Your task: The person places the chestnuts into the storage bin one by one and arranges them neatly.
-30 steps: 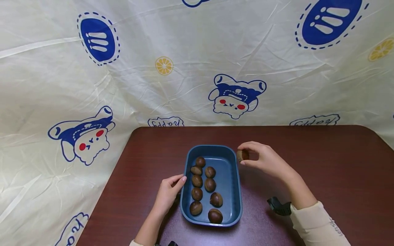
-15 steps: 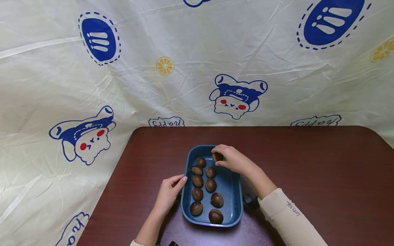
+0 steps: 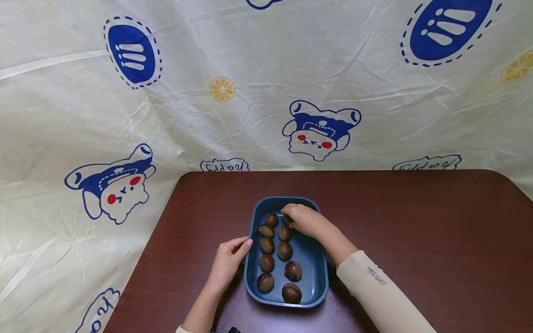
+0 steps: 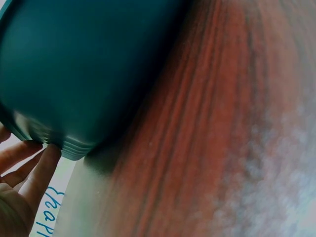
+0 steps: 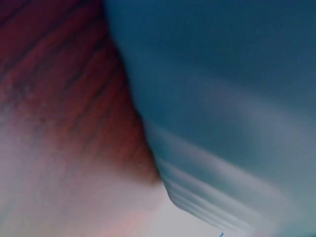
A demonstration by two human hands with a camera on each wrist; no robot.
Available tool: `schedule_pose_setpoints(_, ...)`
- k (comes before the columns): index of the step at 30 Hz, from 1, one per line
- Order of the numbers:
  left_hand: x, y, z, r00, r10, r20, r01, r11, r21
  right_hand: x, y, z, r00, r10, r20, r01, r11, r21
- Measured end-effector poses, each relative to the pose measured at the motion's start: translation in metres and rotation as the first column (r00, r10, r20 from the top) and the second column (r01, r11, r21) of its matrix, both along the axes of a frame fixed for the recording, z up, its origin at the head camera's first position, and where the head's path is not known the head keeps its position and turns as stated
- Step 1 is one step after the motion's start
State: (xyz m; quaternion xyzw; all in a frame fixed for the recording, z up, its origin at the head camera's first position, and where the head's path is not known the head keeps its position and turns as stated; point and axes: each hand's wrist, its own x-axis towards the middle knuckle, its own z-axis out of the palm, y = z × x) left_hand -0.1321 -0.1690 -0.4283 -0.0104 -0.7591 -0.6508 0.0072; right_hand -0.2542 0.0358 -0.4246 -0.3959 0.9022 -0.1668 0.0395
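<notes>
A blue rectangular tray (image 3: 310, 277) holds several brown chestnuts, lined up in two lengthwise columns. My right hand (image 3: 309, 221) reaches over the right rim to the far end. Between its thumb and fingers it pinches a chestnut (image 3: 287, 219), mostly covered by the fingers, low in the tray at the top of the right column. Close by are a chestnut (image 3: 272, 219) to its left and another chestnut (image 3: 285, 233) just nearer. At the left rim my left hand (image 3: 226, 259) grips the tray, thumb on the edge. Its fingers (image 4: 42, 170) meet the ribbed outer wall in the left wrist view.
The tray stands on a dark reddish-brown table (image 3: 416, 231). Behind the table hangs a pale printed cloth (image 3: 250, 120), meeting its far edge. In the right wrist view the tray's outer side (image 5: 222, 98) fills most of the frame.
My right hand has carried the chestnut leftward from outside the right rim to over the tray, then lowered it at the far end. The left hand stays at the left rim.
</notes>
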Motion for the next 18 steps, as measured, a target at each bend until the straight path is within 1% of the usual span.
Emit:
schedule_pose_setpoints(6, 0.000, 0.001, 0.001, 1.000, -0.001, 0.005, 0.001, 1.000, -0.010, 0.002, -0.002, -0.005, 0.999, -0.016, -0.029, 0.017, 0.999, 0.041)
schedule_pose_setpoints(9, -0.001, 0.001, -0.002, 1.000, -0.004, 0.000, 0.004, 1.000, -0.001, 0.004, -0.001, -0.005, 0.999, -0.024, -0.045, 0.026, 0.999, 0.042)
schedule_pose_setpoints(10, -0.001, 0.000, -0.004, 1.000, -0.004, -0.004, 0.004, 1.000, 0.004, 0.005, 0.000, -0.005, 0.999, -0.022, -0.050, 0.024, 0.999, 0.034)
schedule_pose_setpoints(14, -0.007, -0.003, -0.018, 1.000, -0.006, -0.007, 0.006, 1.000, 0.009, 0.010, 0.007, -0.001, 0.998, -0.024, -0.054, 0.022, 0.999, -0.039)
schedule_pose_setpoints(16, -0.009, -0.005, -0.025, 1.000, 0.002, -0.017, -0.002, 1.000, -0.017, 0.013, 0.012, 0.003, 0.998, -0.035, -0.060, 0.031, 0.997, -0.072)
schedule_pose_setpoints(18, -0.009, -0.008, -0.029, 0.999, 0.014, -0.035, -0.016, 0.997, -0.069, 0.018, 0.019, 0.009, 0.996, -0.056, -0.065, 0.050, 0.994, -0.100)
